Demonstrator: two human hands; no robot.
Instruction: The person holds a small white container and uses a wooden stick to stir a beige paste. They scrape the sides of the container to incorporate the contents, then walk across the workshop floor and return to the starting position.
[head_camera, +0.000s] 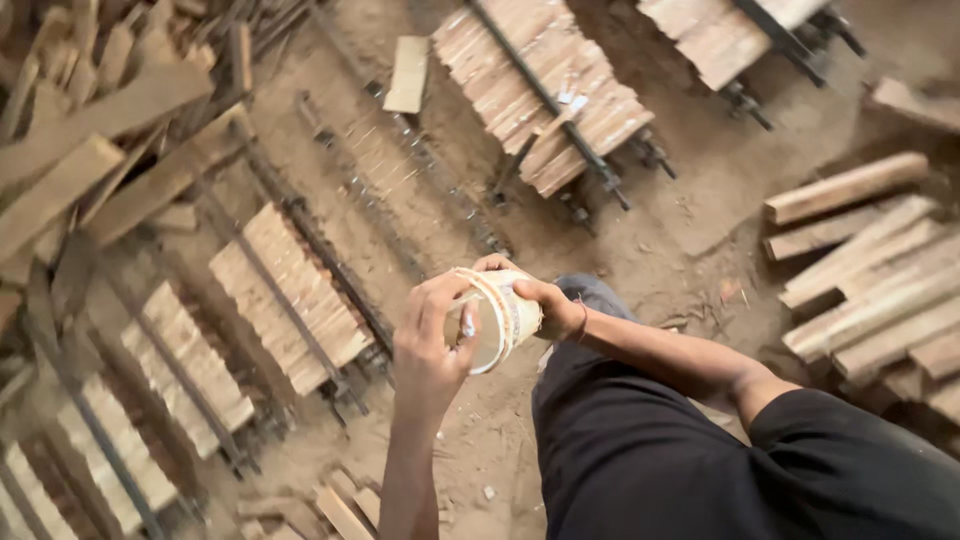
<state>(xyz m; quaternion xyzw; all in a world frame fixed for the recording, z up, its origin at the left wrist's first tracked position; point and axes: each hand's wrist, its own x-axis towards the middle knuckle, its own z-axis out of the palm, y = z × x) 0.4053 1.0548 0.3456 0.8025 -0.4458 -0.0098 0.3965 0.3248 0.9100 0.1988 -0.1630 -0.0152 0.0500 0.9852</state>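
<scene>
Cream plastic tub (500, 318), tilted sideways, between left hand (428, 345) and right hand (548, 303).

Soft, even daylight with faint shadows; motion blur smears the left edge and corners.

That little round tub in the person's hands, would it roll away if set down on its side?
Probably: the tub looks round-walled, so it could roll. It seems light, since the left hand and right hand hold it loosely. The dirt floor looks rough, likely slowing it.
</scene>
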